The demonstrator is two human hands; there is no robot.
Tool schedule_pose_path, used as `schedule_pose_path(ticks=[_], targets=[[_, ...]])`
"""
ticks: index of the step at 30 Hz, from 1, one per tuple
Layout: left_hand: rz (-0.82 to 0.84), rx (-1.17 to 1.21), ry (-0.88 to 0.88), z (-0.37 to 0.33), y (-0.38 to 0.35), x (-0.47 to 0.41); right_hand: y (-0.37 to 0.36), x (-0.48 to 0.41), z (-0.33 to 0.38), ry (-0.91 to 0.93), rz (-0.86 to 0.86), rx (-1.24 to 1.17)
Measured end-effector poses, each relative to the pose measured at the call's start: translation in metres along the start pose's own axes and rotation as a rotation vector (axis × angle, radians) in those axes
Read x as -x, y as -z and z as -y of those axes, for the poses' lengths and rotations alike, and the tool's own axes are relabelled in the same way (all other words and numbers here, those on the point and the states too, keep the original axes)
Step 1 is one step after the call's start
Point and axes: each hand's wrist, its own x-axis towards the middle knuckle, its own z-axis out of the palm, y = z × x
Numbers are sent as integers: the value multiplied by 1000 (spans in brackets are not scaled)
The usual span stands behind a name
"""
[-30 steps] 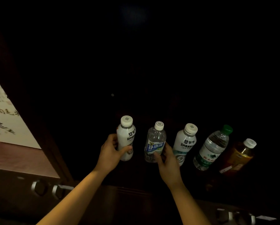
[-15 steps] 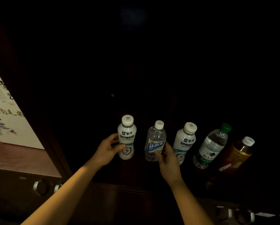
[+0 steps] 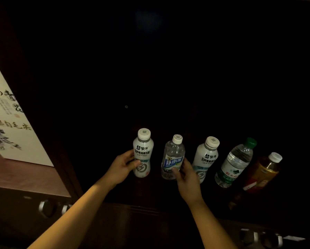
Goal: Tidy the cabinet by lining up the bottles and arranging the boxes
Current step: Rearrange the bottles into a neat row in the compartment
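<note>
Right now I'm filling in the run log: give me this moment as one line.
stage: lining up bottles | left hand: on leftmost white bottle | right hand: on clear blue-label bottle | other bottles: three, untouched

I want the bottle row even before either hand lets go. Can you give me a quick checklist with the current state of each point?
1. Left hand has a grip on the leftmost white bottle: ok, thumb and fingers wrap it.
2. Right hand has a grip on the clear blue-label bottle: ok, fingers on its lower body.
3. All five bottles upright with caps on: ok, including the second white bottle, green-cap bottle and amber bottle.
4. Gaps even: not ok, they look unequal.
5. Bases in one straight line: cannot tell, the shelf is too dark.
</note>
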Motion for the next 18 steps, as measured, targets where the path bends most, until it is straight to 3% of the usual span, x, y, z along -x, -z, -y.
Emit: schedule_pose_path(ticks=[18], targets=[[-23, -12, 12, -2, -4, 3, -33, 5, 12, 28, 26, -12]])
